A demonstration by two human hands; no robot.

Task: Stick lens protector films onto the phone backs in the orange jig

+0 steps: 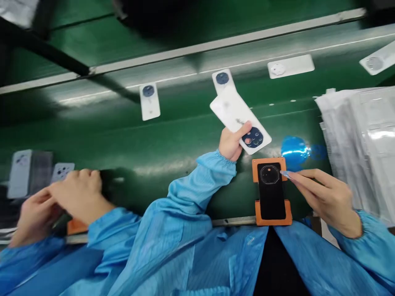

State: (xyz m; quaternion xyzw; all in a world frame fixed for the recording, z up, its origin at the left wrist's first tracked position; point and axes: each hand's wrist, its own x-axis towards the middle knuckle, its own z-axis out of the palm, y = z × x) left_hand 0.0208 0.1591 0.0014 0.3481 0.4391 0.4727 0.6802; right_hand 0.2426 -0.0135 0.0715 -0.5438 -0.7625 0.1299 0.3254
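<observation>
My left hand grips a white phone back panel with a round dark blue camera area, thumb on top near that circle. The panel is tilted and overlaps another white panel lying behind it. Close to the table's front edge, a black phone-shaped piece with a round camera area sits in an orange holder. My right hand is at the right side of this piece, fingers pinched together. A small pale blue bit shows at its fingertips by the camera circle; what it is, I cannot make out.
More white panels lie along the back, one at left, one at right. Clear plastic trays are stacked at right, beside a shiny blue film. A co-worker's hands work at left near white panels.
</observation>
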